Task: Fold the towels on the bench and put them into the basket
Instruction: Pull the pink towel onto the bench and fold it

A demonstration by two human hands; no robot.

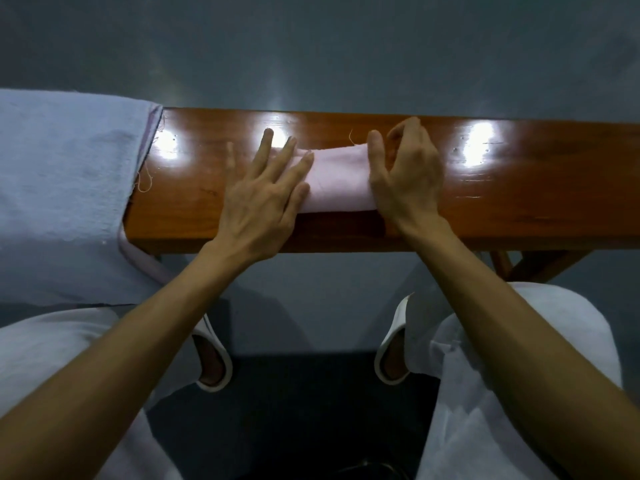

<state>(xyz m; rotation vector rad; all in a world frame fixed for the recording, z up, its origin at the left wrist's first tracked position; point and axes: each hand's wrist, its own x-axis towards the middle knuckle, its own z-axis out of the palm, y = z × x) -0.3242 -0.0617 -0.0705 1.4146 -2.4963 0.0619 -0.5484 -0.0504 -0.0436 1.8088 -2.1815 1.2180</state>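
1. Glossy reddish-brown wood of the bench (519,188) runs left to right across the room over a dull grey floor (318,46), with ceiling lights mirrored in its varnish.
2. On the middle of that bench lies the pink towel (337,181), folded into a narrow band. Its long axis follows the bench's length, one end pointing left and the other right.
3. From where I stand the left hand (266,199) lies flat on the towel's left end, fingers straight and spread, pointing away from the person and pressing the cloth down; it grasps nothing.
4. The right hand (405,174) holds the towel's right end: the thumb lies on top of the cloth and the fingers curl in beyond it. That end itself is hidden under the palm.
5. Both forearms reach forward bare from the bottom corners, converging on the towel.
6. A loose thread (351,136) sticks up just behind the towel's far edge.
7. Further left, well apart from the hands, a pale blue towel (69,188) is draped over the bench's end and hangs off the near side, with a pink edge (138,251) peeping out beneath it.
8. Below the bench, white slippers (214,362) sit on the floor between knees clad in white fabric (485,393).
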